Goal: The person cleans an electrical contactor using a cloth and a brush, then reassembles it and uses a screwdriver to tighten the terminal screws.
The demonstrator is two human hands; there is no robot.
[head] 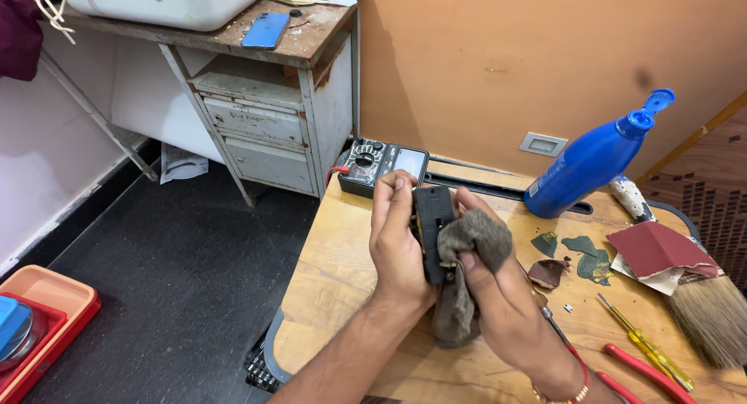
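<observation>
**Two hands hold a black device and a grey cloth over a wooden table**

Seen from above, the person's left hand (398,244) is closed around a narrow black rectangular device (433,231), gripping it upright from the left side with the thumb lying up along its edge. The right hand (498,291) is closed on a rumpled grey cloth (467,272), pressing it against the device's right side; the cloth's loose end hangs down between the wrists. Both are held just above the wooden table (334,295).

Behind the hands, at the table's far edge, lies an analog multimeter (383,164) with a dial and a pale display. To the right, a blue plastic bottle (595,159) leans tilted (its flip cap is open). Near it lie a folded sheet of red sandpaper (657,250) and several small dark scraps (580,256). At the right edge a bristle brush (712,318) lies beside a yellow-handled screwdriver (650,346) and red-handled pliers (646,377).

Across the dark floor stands a worn metal desk (272,132) with a blue phone (265,30) on top.
</observation>
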